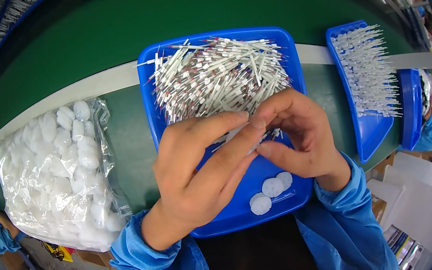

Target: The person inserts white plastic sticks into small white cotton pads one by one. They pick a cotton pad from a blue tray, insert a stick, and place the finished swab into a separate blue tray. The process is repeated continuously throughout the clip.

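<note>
Two hands are in my feed, the left hand (pixel 180 173) and the right hand (pixel 316 143), their fingertips close together over the blue tray (pixel 234 222), by the near edge of a heap of thin white sticks (pixel 218 74). A pale bit (pixel 233 133) shows among the left fingers, mostly hidden, so I cannot tell whether either hand pinches it. Nearer the sleeves, I see white round pads (pixel 273 187) lying inside the tray; a clear bag (pixel 51 180) of white pieces sits well to the left.
</note>
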Demonstrator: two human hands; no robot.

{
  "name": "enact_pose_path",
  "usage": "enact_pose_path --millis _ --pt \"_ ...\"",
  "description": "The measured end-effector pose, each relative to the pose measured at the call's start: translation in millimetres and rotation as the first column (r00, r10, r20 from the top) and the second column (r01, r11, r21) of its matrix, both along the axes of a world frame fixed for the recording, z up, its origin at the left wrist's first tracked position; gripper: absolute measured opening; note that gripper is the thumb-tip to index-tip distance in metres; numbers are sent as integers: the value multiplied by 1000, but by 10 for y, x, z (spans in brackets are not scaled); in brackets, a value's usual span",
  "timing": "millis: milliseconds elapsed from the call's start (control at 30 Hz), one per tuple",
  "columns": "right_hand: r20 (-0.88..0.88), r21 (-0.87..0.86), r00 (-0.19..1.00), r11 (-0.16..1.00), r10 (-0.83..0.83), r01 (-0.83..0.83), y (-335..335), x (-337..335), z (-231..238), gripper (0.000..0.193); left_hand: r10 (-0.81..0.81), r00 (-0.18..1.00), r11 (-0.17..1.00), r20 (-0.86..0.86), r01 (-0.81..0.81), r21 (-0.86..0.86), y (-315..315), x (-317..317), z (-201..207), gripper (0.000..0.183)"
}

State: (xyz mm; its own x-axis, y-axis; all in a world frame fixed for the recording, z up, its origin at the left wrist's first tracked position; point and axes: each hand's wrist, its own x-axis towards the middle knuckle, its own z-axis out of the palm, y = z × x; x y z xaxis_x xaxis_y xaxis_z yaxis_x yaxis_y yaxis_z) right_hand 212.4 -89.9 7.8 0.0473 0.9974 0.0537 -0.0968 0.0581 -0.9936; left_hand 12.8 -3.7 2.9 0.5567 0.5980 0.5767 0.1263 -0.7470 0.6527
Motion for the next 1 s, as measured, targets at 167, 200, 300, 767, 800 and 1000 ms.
enact_pose_path --millis 167,200,300,767,800,1000 --pt "178 -57 984 998 -22 32 -99 -28 103 21 -32 999 999 -38 32 18 -173 -133 44 50" --pt "213 -69 977 997 31 -16 -89 -11 132 17 -51 998 999 -28 51 -7 -233 -175 28 49" --pt "380 -27 920 995 96 -93 -67 72 97 13 -160 987 983 5 160 -95 -221 -300 7 38" --pt "852 340 470 926 -230 -165 336 133 213 23 51 971 695 232 132 -707 -86 -559 -82 27" --pt "789 320 577 943 -211 -94 262 184 208 26 47 976 705 215 119 -699 -61 -515 -74 28" --pt "-58 216 984 961 -166 175 2 214 36 19 1 991 741 137 91 -665 52 -192 -18 40"
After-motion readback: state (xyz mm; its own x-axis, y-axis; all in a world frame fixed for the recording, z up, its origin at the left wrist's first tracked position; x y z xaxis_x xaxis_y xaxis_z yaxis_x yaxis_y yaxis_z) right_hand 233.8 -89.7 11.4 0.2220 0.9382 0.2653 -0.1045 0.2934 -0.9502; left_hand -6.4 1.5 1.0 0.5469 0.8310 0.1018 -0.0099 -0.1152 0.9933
